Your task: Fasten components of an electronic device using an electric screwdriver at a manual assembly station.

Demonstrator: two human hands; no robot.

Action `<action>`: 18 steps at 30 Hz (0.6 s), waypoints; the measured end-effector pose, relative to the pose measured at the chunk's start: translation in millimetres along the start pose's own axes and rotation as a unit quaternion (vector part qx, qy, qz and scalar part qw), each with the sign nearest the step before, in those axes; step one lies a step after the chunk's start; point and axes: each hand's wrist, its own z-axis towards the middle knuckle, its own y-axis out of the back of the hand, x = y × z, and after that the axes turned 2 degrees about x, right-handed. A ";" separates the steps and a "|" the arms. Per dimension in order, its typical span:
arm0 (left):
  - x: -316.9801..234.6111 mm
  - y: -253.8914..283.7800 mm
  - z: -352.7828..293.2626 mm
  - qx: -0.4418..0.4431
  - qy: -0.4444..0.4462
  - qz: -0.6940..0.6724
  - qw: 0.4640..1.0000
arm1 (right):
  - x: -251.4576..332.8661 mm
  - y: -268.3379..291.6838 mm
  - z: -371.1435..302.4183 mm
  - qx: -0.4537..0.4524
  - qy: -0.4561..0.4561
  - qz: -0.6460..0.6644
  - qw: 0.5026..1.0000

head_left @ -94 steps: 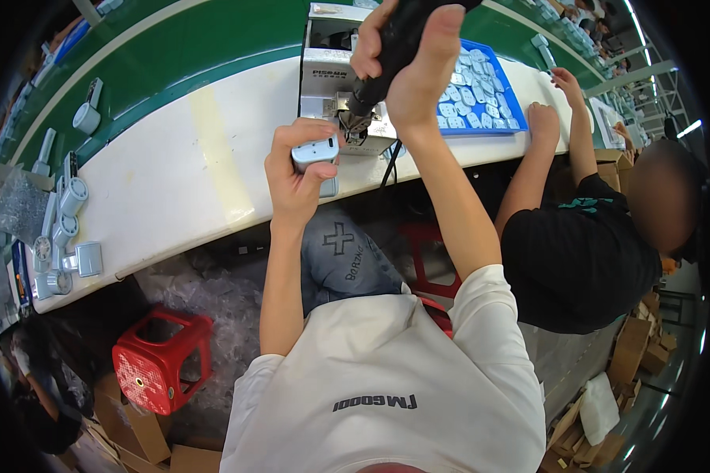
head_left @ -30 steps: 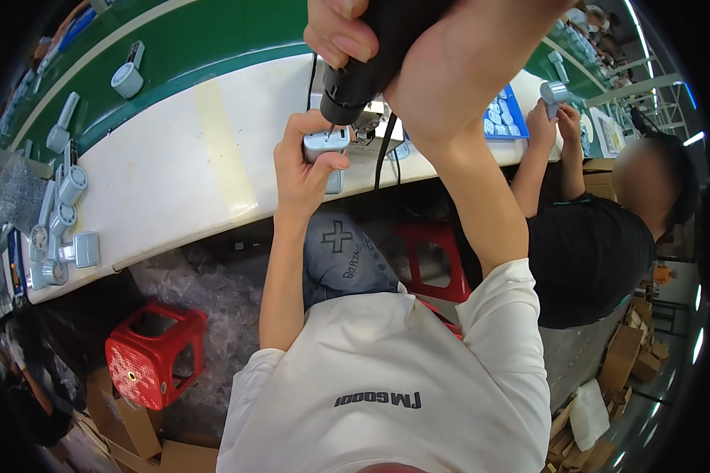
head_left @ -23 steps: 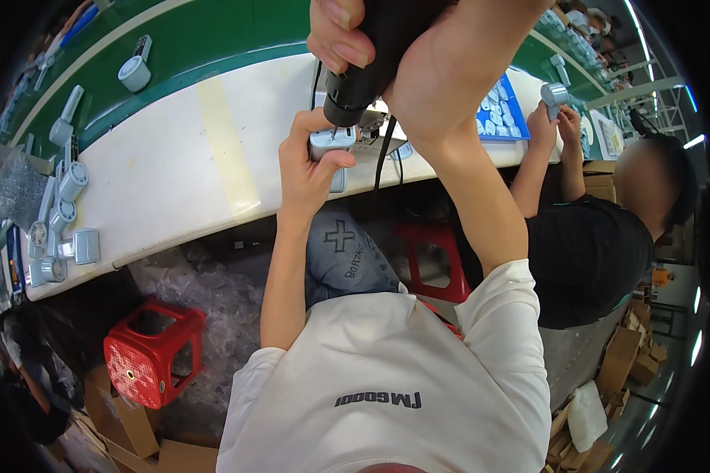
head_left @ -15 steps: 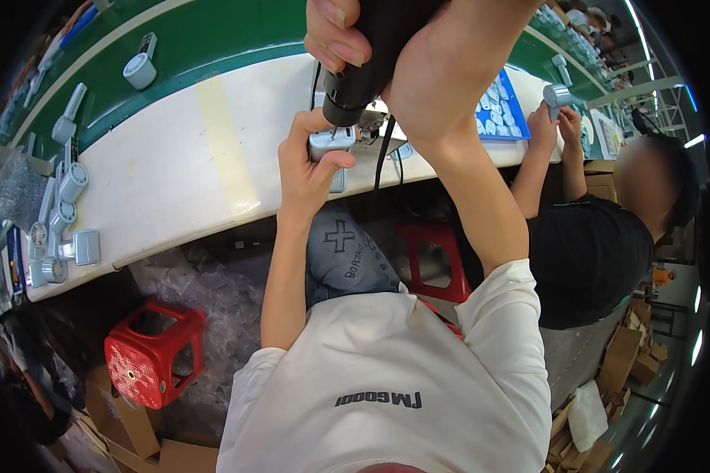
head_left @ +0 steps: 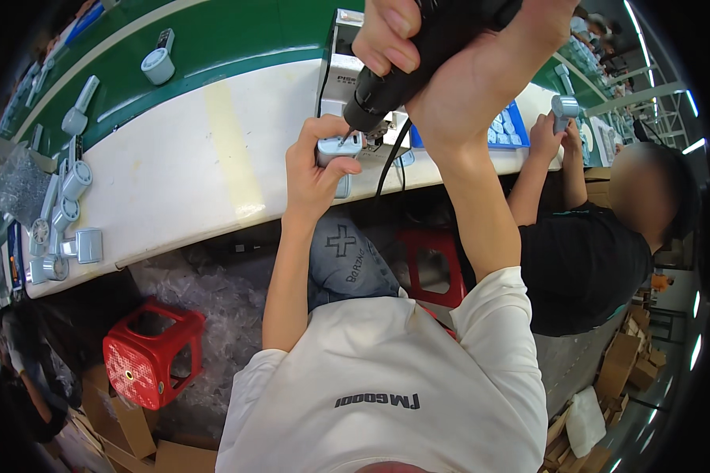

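Observation:
My right hand [head_left: 469, 91] grips a black electric screwdriver [head_left: 383, 93], its body leaning up to the right. The thin bit reaches down to the top face of a small light-blue plastic housing [head_left: 335, 154]; whether it sits in a screw cannot be made out. Fingers and thumb of my left hand [head_left: 309, 169] close round that housing from the left, just above the table's front edge. Another light-blue piece [head_left: 343, 186] shows partly below my left hand. Behind the screwdriver stands a silver metal machine [head_left: 341, 79], partly hidden.
Several light-blue handheld fans [head_left: 76, 180] lie on the white table [head_left: 158, 158] at left. A green conveyor belt [head_left: 229, 39] runs behind. To the right are a blue tray [head_left: 522, 126] of small parts and a co-worker [head_left: 584, 260] holding a fan. A red stool [head_left: 146, 355] stands below.
The screwdriver now slants further to the right, and more of the silver machine shows. The housing and my left hand appear slightly to the right. Both hands keep their hold.

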 end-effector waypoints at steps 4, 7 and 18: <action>-0.2 -1.6 0.2 0.007 0.011 -0.008 1.000 | -4.8 25.6 14.2 0.167 0.104 0.038 0.980; 0.5 -1.3 -4.7 0.015 0.027 0.003 1.000 | -1.6 13.5 6.6 0.198 0.103 -0.009 0.975; -17.4 -3.6 1.2 -0.003 0.026 0.038 0.999 | -3.0 -0.6 -7.7 0.066 0.010 -0.202 0.977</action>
